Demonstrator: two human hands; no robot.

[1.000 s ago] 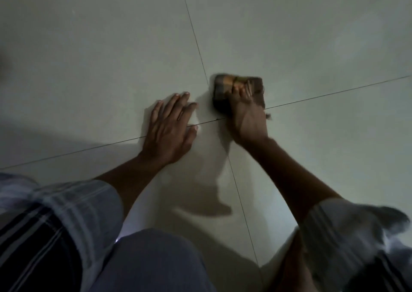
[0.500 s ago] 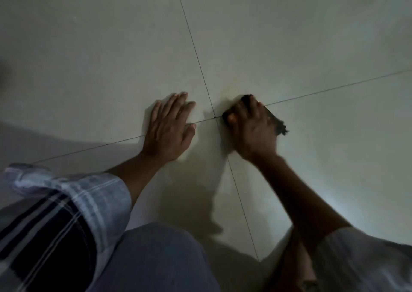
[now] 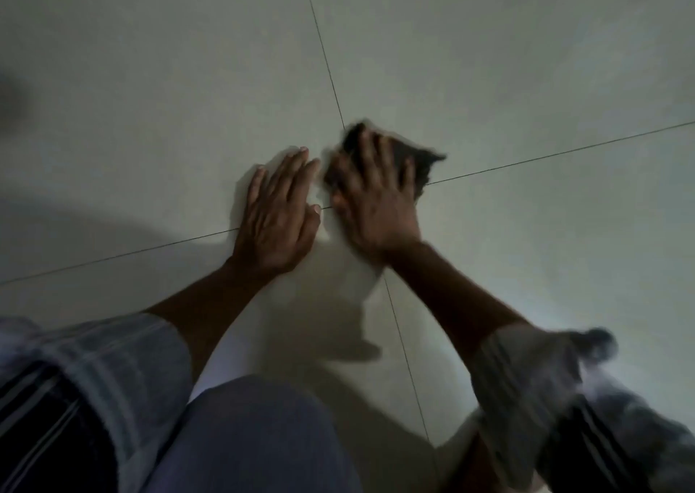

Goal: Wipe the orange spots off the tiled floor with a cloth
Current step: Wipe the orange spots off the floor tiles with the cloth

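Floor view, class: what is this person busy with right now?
A person kneels on the pale tiled floor. The right hand presses a dark cloth flat where the grout lines cross; it looks blurred. The left hand lies flat beside it, bracing. No orange spots are visible in this dim light.

Dim, greenish light. Arm shadows fall on the floor (image 3: 489,59) toward the viewer. Right hand (image 3: 376,206) and right sleeve (image 3: 526,379) motion-blurred.
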